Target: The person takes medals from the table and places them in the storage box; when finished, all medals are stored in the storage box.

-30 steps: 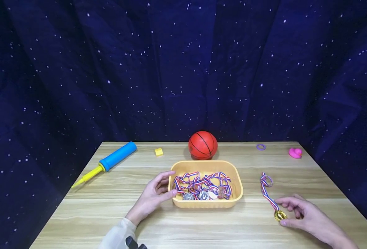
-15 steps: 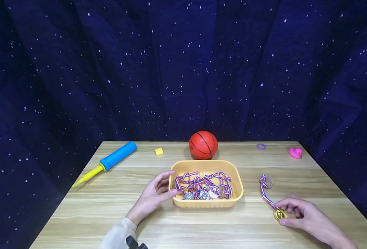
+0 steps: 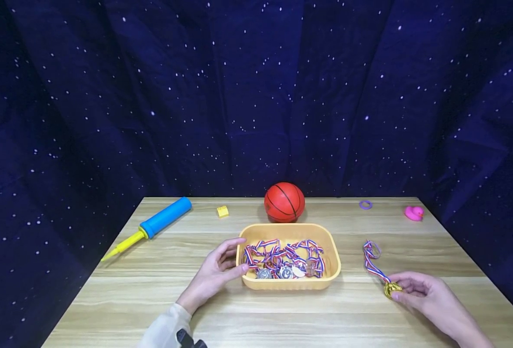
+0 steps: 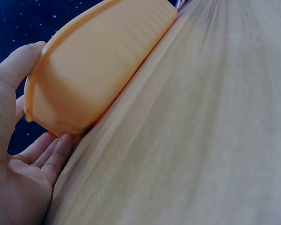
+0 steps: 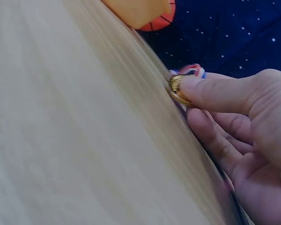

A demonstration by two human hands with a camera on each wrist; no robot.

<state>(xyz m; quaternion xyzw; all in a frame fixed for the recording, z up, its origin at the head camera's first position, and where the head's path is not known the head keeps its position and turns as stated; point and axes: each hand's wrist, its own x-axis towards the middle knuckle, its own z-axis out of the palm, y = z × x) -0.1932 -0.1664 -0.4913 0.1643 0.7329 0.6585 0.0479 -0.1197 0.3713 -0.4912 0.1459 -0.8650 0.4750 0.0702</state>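
Observation:
My left hand [image 3: 215, 270] holds the left end of a yellow-orange plastic basket [image 3: 289, 285], thumb at the near rim and fingers along its side. In the left wrist view the thumb touches the rim and other fingertips reach the base. Inside the basket lie several medals, silver ones [image 3: 286, 273] among them, on tangled red, white and blue ribbons [image 3: 276, 256]. To the right, my right hand [image 3: 430, 297] pinches a gold medal [image 5: 179, 89] between thumb and fingers, close to the tabletop. Its striped ribbon [image 3: 371, 266] trails away across the table.
A red toy basketball [image 3: 284, 202] sits behind the basket. At the left lies a blue and yellow hand pump [image 3: 165, 218], with a yellow block [image 3: 222, 211] nearby. Back right are a purple ring [image 3: 365, 205] and a pink rubber duck [image 3: 414, 213]. A dark starry curtain [image 3: 256, 96] hangs behind the table.
The right hand's thumb and fingers have closed onto the gold medal, which has tilted and shifted slightly away from me. The left hand and basket stay put.

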